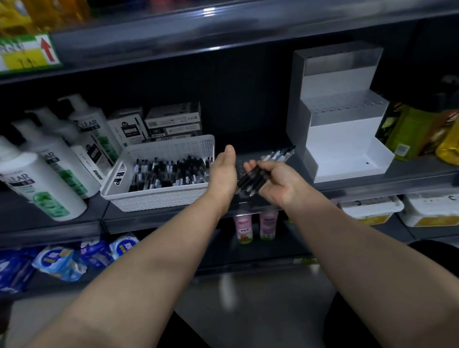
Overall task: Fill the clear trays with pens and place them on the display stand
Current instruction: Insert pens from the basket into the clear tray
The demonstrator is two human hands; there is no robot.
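black pens (252,181) gripped by right hand (278,183); left hand (223,171) flat beside basket (152,199) edge.

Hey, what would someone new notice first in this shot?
Two bare arms meet mid-frame: the right hand grips a bunch of black pens beside the open left hand. Left of them sits a white basket full of pens; upper right stands a white stepped display stand.

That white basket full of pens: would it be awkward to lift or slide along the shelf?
Likely heavier than it looks, since the white basket is piled with pens. Its perforated plastic walls look thin, so it may flex if lifted by one rim. Being wide and low on the flat shelf, it should slide rather than tip.
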